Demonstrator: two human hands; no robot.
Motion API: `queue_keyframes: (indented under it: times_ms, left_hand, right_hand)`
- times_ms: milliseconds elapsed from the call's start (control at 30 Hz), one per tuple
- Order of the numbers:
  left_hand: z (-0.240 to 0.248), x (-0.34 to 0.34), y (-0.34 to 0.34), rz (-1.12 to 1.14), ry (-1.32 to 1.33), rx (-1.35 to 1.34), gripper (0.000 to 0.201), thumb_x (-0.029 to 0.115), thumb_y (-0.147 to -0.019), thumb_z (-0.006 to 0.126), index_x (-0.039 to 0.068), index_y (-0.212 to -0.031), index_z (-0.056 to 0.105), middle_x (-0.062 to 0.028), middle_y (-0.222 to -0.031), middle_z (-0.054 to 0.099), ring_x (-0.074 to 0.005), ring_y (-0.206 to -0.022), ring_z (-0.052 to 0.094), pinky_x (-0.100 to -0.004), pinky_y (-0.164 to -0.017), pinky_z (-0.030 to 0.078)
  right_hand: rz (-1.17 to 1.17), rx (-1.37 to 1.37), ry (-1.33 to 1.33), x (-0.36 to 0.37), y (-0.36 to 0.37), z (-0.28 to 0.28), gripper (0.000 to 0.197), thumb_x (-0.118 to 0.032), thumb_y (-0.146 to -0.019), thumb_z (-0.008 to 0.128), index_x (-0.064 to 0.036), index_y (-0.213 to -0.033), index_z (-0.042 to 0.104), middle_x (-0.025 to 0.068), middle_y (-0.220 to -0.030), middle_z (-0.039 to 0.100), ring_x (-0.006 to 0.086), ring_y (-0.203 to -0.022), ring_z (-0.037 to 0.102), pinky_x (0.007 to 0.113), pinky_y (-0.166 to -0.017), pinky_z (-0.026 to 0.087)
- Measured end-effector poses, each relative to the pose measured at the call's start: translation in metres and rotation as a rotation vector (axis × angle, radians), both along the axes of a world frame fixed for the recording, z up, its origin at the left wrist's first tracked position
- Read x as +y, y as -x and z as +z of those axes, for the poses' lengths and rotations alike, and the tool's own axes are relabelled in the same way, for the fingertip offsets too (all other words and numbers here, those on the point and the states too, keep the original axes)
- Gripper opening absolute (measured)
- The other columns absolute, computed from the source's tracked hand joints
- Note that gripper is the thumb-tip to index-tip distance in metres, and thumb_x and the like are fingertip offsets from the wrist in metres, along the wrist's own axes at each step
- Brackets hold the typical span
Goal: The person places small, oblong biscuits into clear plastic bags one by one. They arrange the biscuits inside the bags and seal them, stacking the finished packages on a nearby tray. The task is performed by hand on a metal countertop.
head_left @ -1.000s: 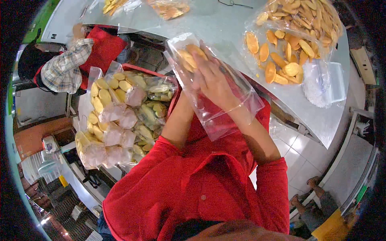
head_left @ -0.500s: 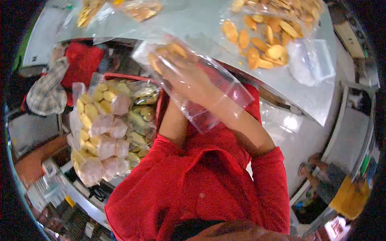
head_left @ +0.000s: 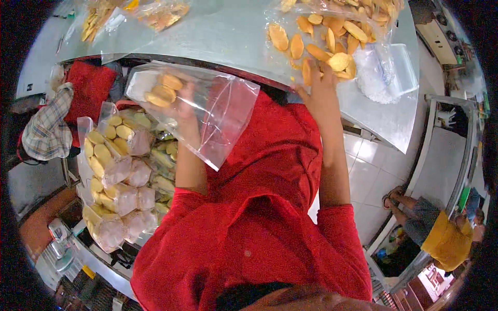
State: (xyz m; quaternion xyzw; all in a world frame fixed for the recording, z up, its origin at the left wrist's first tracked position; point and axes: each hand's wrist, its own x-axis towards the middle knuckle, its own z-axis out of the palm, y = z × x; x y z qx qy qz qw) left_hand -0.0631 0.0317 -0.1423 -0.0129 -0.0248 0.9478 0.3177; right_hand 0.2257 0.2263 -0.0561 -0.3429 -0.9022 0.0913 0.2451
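Note:
My left hand (head_left: 185, 101) is closed on a clear plastic bag (head_left: 228, 111), seen partly through the film. Several oval, golden-yellow chips (head_left: 162, 96) lie in the bag's far left end, beside a white patch. At the table's near edge my right hand (head_left: 322, 90) reaches the heap of orange-yellow chips (head_left: 340, 62). Its thumb stands apart from the fingers, which touch the nearest chips; one upright chip (head_left: 307, 71) is right beside them. The heap spills from a large clear bag (head_left: 376, 28).
Filled chip bags (head_left: 111, 166) stand packed in a red crate on my left. A stack of clear bags (head_left: 376, 78) lies right of the heap on the metal table (head_left: 228, 39). More bagged chips (head_left: 163, 15) lie far left. Another person (head_left: 49, 122) is at left, another (head_left: 446, 233) at right.
My right hand has come out of the bag and moved right to the chip heap. The bag, with chips inside, has shifted left in my left hand.

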Motion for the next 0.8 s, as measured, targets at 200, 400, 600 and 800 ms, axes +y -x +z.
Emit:
queue_keyframes:
  times_ms: [200,400,600,800]
  left_hand:
    - [-0.015,0.001,-0.002,-0.005,0.086,-0.076,0.082,0.064,-0.060,0.075,0.015,-0.124,0.057,-0.0071,-0.125,0.059,-0.0258,-0.116,0.053,-0.0527,-0.098,0.035]
    - [0.046,0.018,-0.023,0.217,0.523,-0.046,0.074,0.066,-0.065,0.071,0.015,-0.116,0.059,-0.0056,-0.113,0.061,-0.0254,-0.105,0.055,-0.0503,-0.090,0.041]
    - [0.037,0.040,-0.031,-0.074,-0.151,-0.226,0.081,0.074,-0.068,0.064,0.017,-0.124,0.053,-0.0043,-0.121,0.054,-0.0265,-0.108,0.052,-0.0509,-0.088,0.043]
    - [0.016,0.052,-0.050,-0.060,0.414,0.226,0.092,0.084,-0.071,0.046,0.018,-0.135,0.043,-0.0073,-0.127,0.050,-0.0290,-0.116,0.048,-0.0516,-0.098,0.040]
  right_hand:
    - [-0.251,0.609,0.962,0.004,-0.010,0.002,0.034,-0.020,-0.090,0.061,-0.0029,-0.120,0.060,0.0160,-0.092,0.067,0.0281,-0.084,0.063,0.040,-0.074,0.049]
    - [0.329,0.278,0.864,-0.054,-0.011,0.069,0.032,-0.010,-0.089,0.062,-0.0040,-0.121,0.060,0.0074,-0.102,0.069,0.0205,-0.082,0.062,0.037,-0.079,0.051]
    - [0.676,-0.197,0.158,-0.113,0.035,0.070,0.044,-0.005,-0.084,0.060,-0.0001,-0.127,0.053,0.0160,-0.134,0.051,0.0348,-0.111,0.053,0.042,-0.096,0.045]
    - [0.594,0.063,0.132,-0.106,0.089,0.017,0.051,-0.003,-0.085,0.055,0.0027,-0.135,0.043,0.0177,-0.143,0.041,0.0367,-0.121,0.047,0.043,-0.100,0.042]
